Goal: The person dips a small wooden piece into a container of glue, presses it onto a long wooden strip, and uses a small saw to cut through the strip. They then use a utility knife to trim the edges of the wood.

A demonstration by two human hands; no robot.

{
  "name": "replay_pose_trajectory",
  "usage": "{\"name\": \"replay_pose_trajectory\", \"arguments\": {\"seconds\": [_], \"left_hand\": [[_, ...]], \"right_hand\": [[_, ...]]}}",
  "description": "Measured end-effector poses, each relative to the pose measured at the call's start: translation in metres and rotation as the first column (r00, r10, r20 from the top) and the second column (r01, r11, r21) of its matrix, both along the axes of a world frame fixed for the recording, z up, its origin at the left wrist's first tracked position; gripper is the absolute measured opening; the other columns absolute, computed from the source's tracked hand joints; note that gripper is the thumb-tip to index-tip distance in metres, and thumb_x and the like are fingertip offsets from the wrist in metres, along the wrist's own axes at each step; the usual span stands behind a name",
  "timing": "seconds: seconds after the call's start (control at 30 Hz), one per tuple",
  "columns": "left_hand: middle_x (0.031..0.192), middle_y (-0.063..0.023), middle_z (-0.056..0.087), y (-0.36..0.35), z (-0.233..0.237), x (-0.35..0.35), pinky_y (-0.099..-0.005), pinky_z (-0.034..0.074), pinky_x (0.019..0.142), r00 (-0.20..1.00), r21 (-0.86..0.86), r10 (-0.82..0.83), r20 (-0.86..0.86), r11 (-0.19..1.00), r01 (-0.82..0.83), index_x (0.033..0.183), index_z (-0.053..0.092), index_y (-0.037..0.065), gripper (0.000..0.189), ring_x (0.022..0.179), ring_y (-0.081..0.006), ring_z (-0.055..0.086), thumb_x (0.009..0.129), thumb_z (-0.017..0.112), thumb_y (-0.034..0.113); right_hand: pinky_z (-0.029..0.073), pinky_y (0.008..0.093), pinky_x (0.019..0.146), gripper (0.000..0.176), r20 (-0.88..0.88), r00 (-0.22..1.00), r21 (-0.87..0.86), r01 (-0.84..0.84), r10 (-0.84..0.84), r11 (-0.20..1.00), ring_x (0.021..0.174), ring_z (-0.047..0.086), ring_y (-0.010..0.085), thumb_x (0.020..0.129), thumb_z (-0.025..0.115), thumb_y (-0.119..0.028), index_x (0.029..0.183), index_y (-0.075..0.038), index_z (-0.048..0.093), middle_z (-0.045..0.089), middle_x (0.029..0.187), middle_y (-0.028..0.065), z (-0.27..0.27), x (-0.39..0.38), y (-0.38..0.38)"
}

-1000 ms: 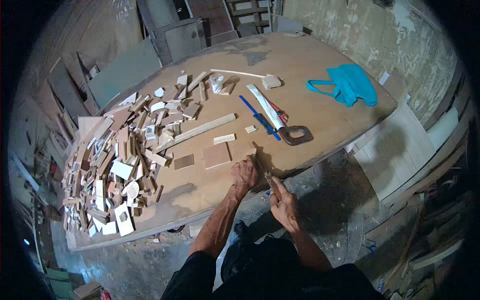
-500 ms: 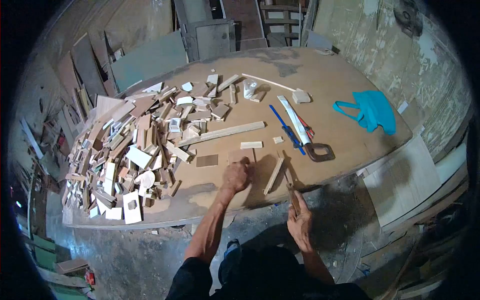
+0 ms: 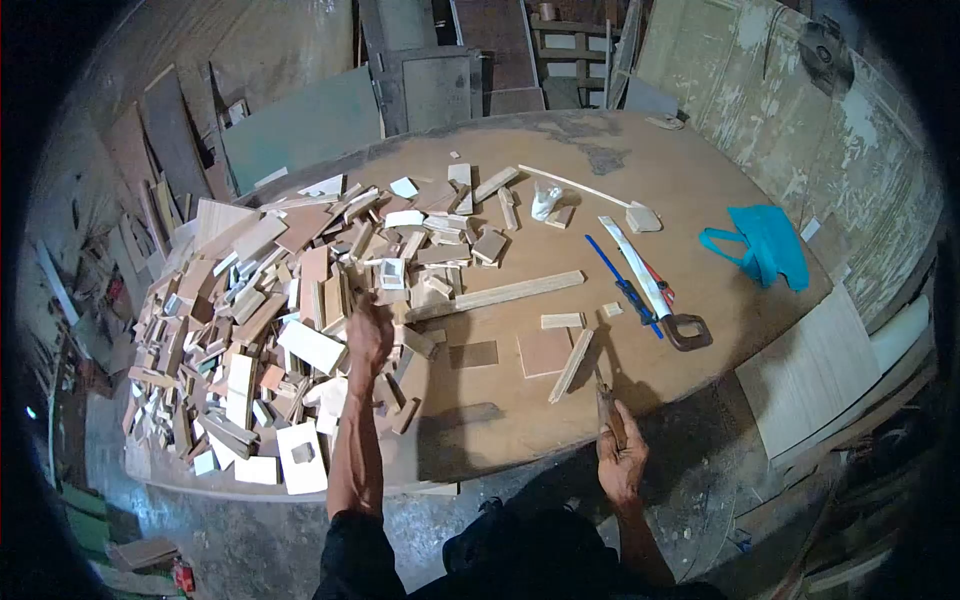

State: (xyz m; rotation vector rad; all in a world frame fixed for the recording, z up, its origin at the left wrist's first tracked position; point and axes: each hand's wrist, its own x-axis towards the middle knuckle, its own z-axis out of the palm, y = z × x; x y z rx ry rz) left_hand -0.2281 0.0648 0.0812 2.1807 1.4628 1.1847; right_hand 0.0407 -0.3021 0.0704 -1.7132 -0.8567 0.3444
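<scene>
Left hand (image 3: 368,335), grip unclear, picks through heap of pale wooden offcuts (image 3: 270,320); right hand (image 3: 620,465), right of the heap, clutches dark narrow stick (image 3: 608,408); choosing calls for pinching one piece.

A big, worn plywood worktable (image 3: 660,170) stands in a dim workshop. Boards and panels (image 3: 300,125) lean against the far wall (image 3: 250,40), a stained, peeling plaster wall (image 3: 790,100) runs along the right, and a pale sheet (image 3: 810,375) rests against the table's right edge above a dusty concrete floor (image 3: 250,520).
</scene>
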Motion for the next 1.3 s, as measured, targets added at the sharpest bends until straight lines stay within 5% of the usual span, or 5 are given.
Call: {"name": "replay_pose_trajectory", "arguments": {"seconds": [0.17,0.33,0.67,1.0,1.3], "left_hand": [[0.082,-0.0256,0.065,0.064,0.011,-0.032,-0.0525,0.051,0.067,1.000,-0.018,0.000,-0.029,1.000,0.000,0.105,0.057,0.000,0.028,0.078,-0.0459,0.064,0.083,0.059,0.016],[0.087,-0.0254,0.067,0.081,0.018,-0.028,-0.0506,0.055,0.074,0.907,-0.222,-0.060,-0.416,0.974,-0.037,0.113,0.056,0.000,0.035,0.085,-0.0440,0.066,0.082,0.060,0.016],[0.095,-0.0222,0.066,0.113,-0.008,-0.075,-0.0445,0.057,0.074,0.763,-0.043,-0.096,-0.639,0.995,0.089,0.120,0.054,0.000,0.041,0.084,-0.0394,0.067,0.081,0.063,0.013],[0.082,-0.0206,0.069,0.132,0.013,-0.065,-0.0506,0.054,0.070,0.768,-0.032,0.074,-0.636,0.992,-0.123,0.114,0.057,0.006,0.037,0.078,-0.0422,0.067,0.081,0.065,0.023],[0.086,-0.0287,0.068,0.216,-0.006,0.071,-0.0499,0.053,0.074,0.955,0.053,-0.151,-0.254,0.984,0.169,0.116,0.053,-0.006,0.044,0.087,-0.0432,0.068,0.089,0.060,0.028]], "right_hand": [[0.047,0.0296,0.094,0.042,-0.293,0.956,0.138,0.009,0.032,0.990,0.111,0.061,0.0174,0.092,0.056,0.000,0.134,0.005,0.052,0.064,0.125,0.0148,-0.031,-0.020,0.017],[0.049,0.0261,0.082,0.041,0.036,0.999,0.108,0.032,-0.036,0.994,0.095,0.060,0.0117,0.093,0.056,-0.001,0.133,0.007,0.052,0.067,0.109,0.0082,-0.008,-0.051,0.036],[0.051,0.0314,0.088,0.036,0.116,0.987,0.123,0.093,-0.108,0.988,0.099,0.066,0.0191,0.092,0.059,-0.005,0.126,0.007,0.058,0.069,0.112,0.0157,0.011,-0.067,0.051],[0.047,0.0328,0.097,0.039,-0.074,0.988,0.073,0.143,-0.138,0.987,0.111,0.062,0.0200,0.090,0.060,-0.005,0.127,0.008,0.057,0.065,0.120,0.0152,-0.004,-0.065,0.051],[0.050,0.0345,0.091,0.042,0.024,0.995,-0.046,0.095,-0.094,0.994,0.101,0.065,0.0213,0.093,0.057,-0.014,0.131,0.003,0.056,0.068,0.114,0.0179,0.026,-0.048,0.062]]}}
